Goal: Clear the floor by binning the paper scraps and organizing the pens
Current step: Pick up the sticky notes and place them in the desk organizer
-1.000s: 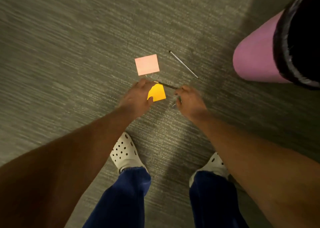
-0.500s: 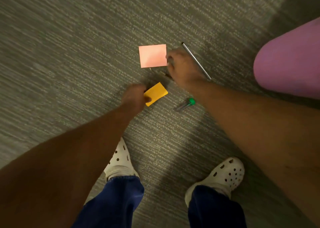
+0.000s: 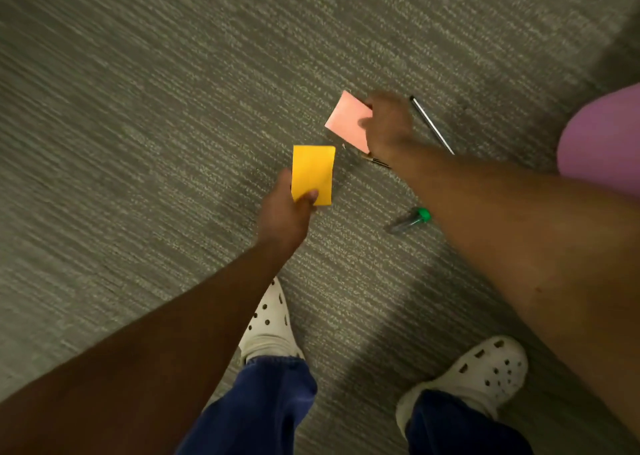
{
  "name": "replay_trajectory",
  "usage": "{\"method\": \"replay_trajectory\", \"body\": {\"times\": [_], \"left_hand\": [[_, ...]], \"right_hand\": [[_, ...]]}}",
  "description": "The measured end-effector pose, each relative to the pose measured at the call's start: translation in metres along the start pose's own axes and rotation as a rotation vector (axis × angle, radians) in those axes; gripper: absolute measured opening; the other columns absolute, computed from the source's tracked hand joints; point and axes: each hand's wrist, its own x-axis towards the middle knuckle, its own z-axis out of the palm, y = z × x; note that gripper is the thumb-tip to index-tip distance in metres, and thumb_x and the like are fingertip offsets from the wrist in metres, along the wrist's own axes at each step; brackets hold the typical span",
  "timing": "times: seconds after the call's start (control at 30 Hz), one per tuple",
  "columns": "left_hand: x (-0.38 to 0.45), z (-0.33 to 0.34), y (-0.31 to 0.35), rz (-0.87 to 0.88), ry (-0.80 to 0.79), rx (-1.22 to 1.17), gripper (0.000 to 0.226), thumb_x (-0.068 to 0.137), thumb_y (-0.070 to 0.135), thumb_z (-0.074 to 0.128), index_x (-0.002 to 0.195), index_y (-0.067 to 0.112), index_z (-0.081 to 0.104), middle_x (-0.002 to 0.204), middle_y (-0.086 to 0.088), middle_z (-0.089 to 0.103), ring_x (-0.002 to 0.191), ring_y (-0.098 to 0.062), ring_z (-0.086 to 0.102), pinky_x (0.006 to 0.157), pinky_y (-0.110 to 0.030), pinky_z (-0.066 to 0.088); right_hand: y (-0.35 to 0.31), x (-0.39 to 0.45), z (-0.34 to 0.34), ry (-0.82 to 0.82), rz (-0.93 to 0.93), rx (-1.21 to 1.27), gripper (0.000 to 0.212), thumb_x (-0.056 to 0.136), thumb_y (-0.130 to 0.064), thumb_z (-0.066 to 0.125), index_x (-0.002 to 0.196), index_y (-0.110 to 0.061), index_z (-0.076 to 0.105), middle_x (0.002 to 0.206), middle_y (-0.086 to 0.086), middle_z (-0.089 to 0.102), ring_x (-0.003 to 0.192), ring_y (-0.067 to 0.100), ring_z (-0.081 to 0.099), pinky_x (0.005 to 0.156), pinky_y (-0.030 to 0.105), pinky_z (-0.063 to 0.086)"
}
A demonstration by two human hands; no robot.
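Note:
My left hand (image 3: 285, 212) pinches a yellow paper scrap (image 3: 312, 172) and holds it up off the carpet. Further ahead my right hand (image 3: 388, 124) grips a pink paper scrap (image 3: 347, 122) by its right edge, tilted and lifted. A silver pen (image 3: 432, 124) lies on the floor just right of that hand. A thin dark pen (image 3: 375, 161) pokes out from under my right wrist, mostly hidden. A clear pen with a green cap (image 3: 408, 221) rests on the carpet beside my right forearm.
The pink bin (image 3: 602, 136) stands at the right edge, only its side showing. Grey carpet (image 3: 156, 108) spreads to the left and ahead. My two white perforated clogs (image 3: 268, 323) are planted below my arms.
My left hand has raised the yellow scrap higher and turned it upright. My right hand has taken hold of the pink scrap and tipped it up off the floor.

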Motion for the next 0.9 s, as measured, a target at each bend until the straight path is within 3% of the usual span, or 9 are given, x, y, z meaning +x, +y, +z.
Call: {"method": "replay_trajectory", "body": {"times": [0.13, 0.23, 0.33, 0.4, 0.5, 0.57, 0.67, 0.73, 0.9], "left_hand": [[-0.001, 0.005, 0.042, -0.076, 0.055, -0.248, 0.025, 0.107, 0.024, 0.053, 0.123, 0.004, 0.056, 0.112, -0.018, 0.066, 0.099, -0.036, 0.066, 0.088, -0.062, 0.055], [-0.014, -0.002, 0.088, -0.079, 0.115, -0.357, 0.021, 0.108, 0.026, 0.051, 0.110, 0.007, 0.061, 0.102, -0.017, 0.064, 0.089, -0.025, 0.059, 0.086, -0.063, 0.055], [-0.033, -0.014, 0.139, -0.057, 0.140, -0.408, 0.029, 0.106, 0.028, 0.056, 0.105, 0.001, 0.067, 0.086, -0.008, 0.061, 0.081, -0.023, 0.055, 0.079, -0.056, 0.054], [-0.051, -0.024, 0.180, -0.030, 0.128, -0.435, 0.023, 0.105, 0.027, 0.058, 0.106, 0.007, 0.070, 0.084, -0.006, 0.066, 0.077, -0.023, 0.060, 0.070, -0.045, 0.054], [-0.090, -0.040, 0.256, 0.053, 0.082, -0.413, 0.012, 0.103, 0.023, 0.063, 0.107, 0.017, 0.073, 0.083, -0.001, 0.072, 0.073, -0.022, 0.067, 0.059, -0.027, 0.056], [-0.119, -0.051, 0.304, 0.101, 0.050, -0.399, 0.007, 0.100, 0.024, 0.066, 0.097, 0.026, 0.072, 0.081, 0.003, 0.074, 0.075, -0.026, 0.072, 0.061, -0.033, 0.059], [-0.161, -0.060, 0.377, 0.180, -0.021, -0.338, 0.022, 0.098, 0.039, 0.060, 0.093, 0.021, 0.071, 0.085, -0.016, 0.074, 0.080, -0.035, 0.070, 0.073, -0.053, 0.060], [-0.187, -0.062, 0.426, 0.227, -0.063, -0.333, 0.020, 0.104, 0.035, 0.056, 0.093, 0.024, 0.069, 0.089, -0.020, 0.072, 0.078, -0.033, 0.066, 0.072, -0.056, 0.061], [-0.258, -0.053, 0.537, 0.320, -0.181, -0.410, 0.023, 0.105, 0.025, 0.058, 0.089, 0.030, 0.073, 0.076, 0.013, 0.075, 0.061, -0.006, 0.067, 0.064, -0.050, 0.064]], "right_hand": [[-0.007, -0.035, -0.023, 0.122, 0.182, 0.492, 0.021, 0.098, -0.007, 0.064, 0.118, 0.001, 0.066, 0.119, 0.017, 0.071, 0.112, 0.030, 0.067, 0.077, 0.030, 0.044], [-0.021, -0.085, -0.060, 0.127, 0.285, 0.843, 0.013, 0.096, -0.001, 0.068, 0.109, -0.001, 0.063, 0.112, 0.020, 0.074, 0.104, 0.037, 0.072, 0.080, 0.046, 0.060], [-0.028, -0.141, -0.104, 0.126, 0.322, 1.088, 0.023, 0.095, 0.002, 0.069, 0.100, -0.019, 0.062, 0.092, 0.000, 0.076, 0.076, 0.014, 0.075, 0.060, 0.037, 0.065], [-0.033, -0.175, -0.142, 0.140, 0.328, 1.162, 0.027, 0.097, 0.000, 0.067, 0.099, -0.026, 0.065, 0.086, -0.010, 0.076, 0.068, 0.005, 0.073, 0.054, 0.027, 0.062], [-0.038, -0.221, -0.219, 0.172, 0.334, 1.215, 0.017, 0.101, -0.003, 0.062, 0.110, -0.016, 0.068, 0.093, 0.002, 0.076, 0.073, 0.012, 0.072, 0.056, 0.025, 0.061], [-0.042, -0.246, -0.274, 0.195, 0.311, 1.215, 0.015, 0.103, -0.004, 0.060, 0.115, -0.008, 0.069, 0.099, 0.010, 0.076, 0.077, 0.016, 0.072, 0.059, 0.028, 0.062], [-0.043, -0.280, -0.362, 0.257, 0.238, 1.210, 0.014, 0.105, -0.004, 0.055, 0.109, -0.010, 0.067, 0.093, 0.007, 0.075, 0.073, 0.011, 0.072, 0.061, 0.027, 0.062], [-0.039, -0.301, -0.421, 0.281, 0.194, 1.213, 0.015, 0.107, -0.005, 0.052, 0.106, -0.010, 0.066, 0.085, 0.002, 0.073, 0.065, 0.003, 0.070, 0.057, 0.022, 0.059], [-0.012, -0.369, -0.555, 0.341, 0.120, 1.159, 0.030, 0.111, -0.014, 0.045, 0.093, -0.002, 0.067, 0.076, 0.005, 0.071, 0.064, 0.006, 0.066, 0.058, 0.017, 0.054]]}}
